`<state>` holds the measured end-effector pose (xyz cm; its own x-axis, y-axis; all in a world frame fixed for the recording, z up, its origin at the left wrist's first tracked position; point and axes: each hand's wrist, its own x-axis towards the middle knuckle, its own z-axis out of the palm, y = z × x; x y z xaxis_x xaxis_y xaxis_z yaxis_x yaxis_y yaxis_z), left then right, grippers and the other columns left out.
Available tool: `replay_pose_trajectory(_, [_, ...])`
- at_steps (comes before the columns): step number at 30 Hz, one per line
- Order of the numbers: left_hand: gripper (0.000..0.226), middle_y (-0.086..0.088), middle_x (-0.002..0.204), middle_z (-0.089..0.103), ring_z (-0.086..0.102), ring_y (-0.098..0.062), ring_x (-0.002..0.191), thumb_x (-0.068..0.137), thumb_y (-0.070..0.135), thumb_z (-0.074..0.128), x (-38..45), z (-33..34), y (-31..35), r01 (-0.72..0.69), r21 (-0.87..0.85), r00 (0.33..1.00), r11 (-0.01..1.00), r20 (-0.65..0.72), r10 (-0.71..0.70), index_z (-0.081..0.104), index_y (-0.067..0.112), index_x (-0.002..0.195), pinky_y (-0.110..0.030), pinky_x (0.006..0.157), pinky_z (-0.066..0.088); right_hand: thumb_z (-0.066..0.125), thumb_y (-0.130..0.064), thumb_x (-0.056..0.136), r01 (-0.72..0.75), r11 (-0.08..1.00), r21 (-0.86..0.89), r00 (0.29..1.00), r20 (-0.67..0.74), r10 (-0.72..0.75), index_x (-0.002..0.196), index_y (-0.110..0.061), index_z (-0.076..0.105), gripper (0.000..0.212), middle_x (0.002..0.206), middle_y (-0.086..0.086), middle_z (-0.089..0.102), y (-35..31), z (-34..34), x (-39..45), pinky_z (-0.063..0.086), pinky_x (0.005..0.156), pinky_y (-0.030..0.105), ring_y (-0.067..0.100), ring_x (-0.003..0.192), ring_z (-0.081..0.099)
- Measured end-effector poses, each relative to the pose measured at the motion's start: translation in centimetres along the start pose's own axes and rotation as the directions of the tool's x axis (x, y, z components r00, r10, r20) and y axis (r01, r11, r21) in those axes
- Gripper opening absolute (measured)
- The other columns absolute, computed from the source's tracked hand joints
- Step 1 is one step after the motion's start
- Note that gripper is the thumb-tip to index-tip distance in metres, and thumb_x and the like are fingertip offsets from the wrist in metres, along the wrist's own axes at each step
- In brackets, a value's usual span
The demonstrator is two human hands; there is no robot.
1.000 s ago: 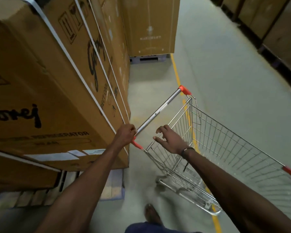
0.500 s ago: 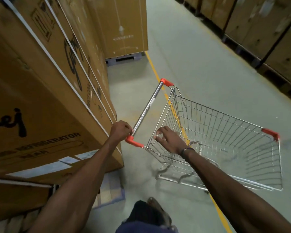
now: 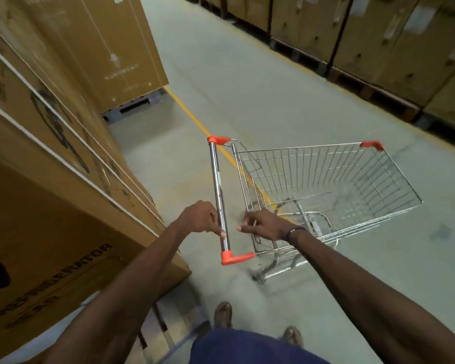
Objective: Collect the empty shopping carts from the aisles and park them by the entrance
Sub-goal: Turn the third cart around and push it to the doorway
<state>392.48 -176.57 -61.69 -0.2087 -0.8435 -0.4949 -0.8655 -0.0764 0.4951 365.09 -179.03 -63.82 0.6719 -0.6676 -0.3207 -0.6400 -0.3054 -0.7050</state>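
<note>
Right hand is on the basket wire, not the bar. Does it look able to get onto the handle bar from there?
Probably yes. The right hand grips the basket's rear wire right beside the handle bar. The left hand holds only the bar's near end, and the stretch beyond it is bare, with nothing between.

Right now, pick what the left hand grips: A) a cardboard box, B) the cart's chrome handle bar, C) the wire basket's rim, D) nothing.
B: the left hand curls round the chrome handle bar of the shopping cart, near its lower orange end cap.
</note>
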Motion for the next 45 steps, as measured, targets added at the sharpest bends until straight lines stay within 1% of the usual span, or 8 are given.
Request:
replay_pose_trajectory(8, [0.044, 0.005, 0.059, 0.072, 0.065, -0.006, 0.053, 0.067, 0.058, 0.093, 3.4, -2.3, -1.2, -0.294, 0.031, 0.948, 0.955, 0.136, 0.288, 0.076, 0.019, 0.058, -0.018, 0.057, 0.046, 0.069, -0.054, 0.101, -0.173, 0.971, 0.163, 0.982, -0.04, 0.182, 0.083, -0.02, 0.067, 0.039, 0.061, -0.013, 0.066, -2.3, 3.1, -1.5, 0.05, 0.07, 0.03, 0.002, 0.062, 0.061])
replay_pose_trajectory(11, [0.043, 0.006, 0.064, 0.075, 0.071, -0.007, 0.059, 0.062, 0.069, 0.087, 4.1, -2.2, -1.0, -0.353, 0.013, 0.923, 0.935, 0.165, 0.346, 0.08, 0.027, 0.062, -0.025, 0.064, 0.056, 0.069, -0.056, 0.101, -0.196, 0.962, 0.191, 0.975, -0.07, 0.213, 0.087, -0.018, 0.067, 0.041, 0.066, -0.01, 0.067, -3.4, 4.2, -1.4, 0.052, 0.075, 0.036, 0.007, 0.064, 0.064])
replay_pose_trajectory(16, [0.019, 0.01, 0.058, 0.072, 0.068, -0.002, 0.056, 0.078, 0.033, 0.094, 3.7, 0.7, 1.1, -0.383, -0.063, 0.892, 0.922, 0.234, 0.386, 0.082, 0.028, 0.065, -0.023, 0.058, 0.05, 0.068, -0.068, 0.094, -0.254, 0.945, 0.206, 0.957, -0.088, 0.276, 0.093, -0.017, 0.07, 0.051, 0.073, -0.005, 0.071, -3.6, 4.8, -2.4, 0.052, 0.074, 0.035, 0.01, 0.064, 0.066])
replay_pose_trajectory(19, [0.028, 0.01, 0.056, 0.071, 0.06, 0.002, 0.047, 0.089, 0.028, 0.086, 3.3, 3.3, 3.7, -0.407, -0.049, 0.862, 0.912, 0.31, 0.401, 0.084, 0.005, 0.074, -0.012, 0.052, 0.039, 0.072, -0.065, 0.091, -0.32, 0.931, 0.173, 0.941, -0.059, 0.334, 0.084, -0.019, 0.069, 0.047, 0.072, 0.001, 0.067, -2.3, 4.8, -4.1, 0.048, 0.069, 0.039, 0.02, 0.068, 0.061])
replay_pose_trajectory(29, [0.067, -0.005, 0.063, 0.076, 0.074, -0.019, 0.054, 0.106, 0.057, 0.055, 4.1, 6.1, 12.7, -0.582, 0.085, 0.716, 0.809, 0.526, 0.459, 0.077, 0.006, 0.068, -0.031, 0.067, 0.063, 0.069, -0.044, 0.104, -0.499, 0.824, 0.27, 0.855, -0.001, 0.518, 0.077, -0.02, 0.071, 0.036, 0.065, -0.003, 0.075, 3.3, 3.6, -16.2, 0.06, 0.079, 0.037, 0.013, 0.06, 0.071])
replay_pose_trajectory(34, [0.065, 0.001, 0.057, 0.073, 0.073, -0.014, 0.051, 0.101, 0.062, 0.061, 6.2, 4.3, 14.8, -0.596, 0.177, 0.76, 0.783, 0.438, 0.48, 0.076, 0.013, 0.061, -0.025, 0.063, 0.058, 0.054, -0.073, 0.1, -0.631, 0.76, 0.155, 0.73, -0.212, 0.649, 0.084, -0.015, 0.07, 0.062, 0.067, -0.004, 0.072, 6.0, 3.4, -21.8, 0.046, 0.091, 0.041, 0.011, 0.069, 0.067])
replay_pose_trajectory(39, [0.074, 0.004, 0.058, 0.063, 0.061, -0.012, 0.06, 0.065, 0.084, 0.08, 8.0, 2.4, 16.0, -0.497, 0.414, 0.845, 0.763, 0.03, 0.534, 0.06, 0.013, 0.061, -0.034, 0.059, 0.049, 0.009, -0.111, 0.066, -0.697, 0.714, -0.071, 0.693, -0.326, 0.643, 0.086, -0.02, 0.067, 0.11, 0.082, -0.006, 0.068, 9.6, 2.2, -25.4, 0.019, 0.119, 0.062, 0.019, 0.098, 0.061])
replay_pose_trajectory(45, [0.081, 0.008, 0.091, 0.061, 0.059, -0.018, 0.089, 0.065, 0.105, 0.052, 8.6, 5.2, 16.9, -0.494, 0.457, 0.842, 0.74, 0.038, 0.538, 0.055, 0.027, 0.088, -0.039, 0.076, 0.043, 0.037, -0.087, 0.093, -0.711, 0.683, -0.168, 0.686, -0.379, 0.62, 0.087, -0.019, 0.067, 0.074, 0.079, -0.005, 0.062, 11.7, 0.7, -27.9, 0.015, 0.126, 0.061, 0.022, 0.095, 0.062])
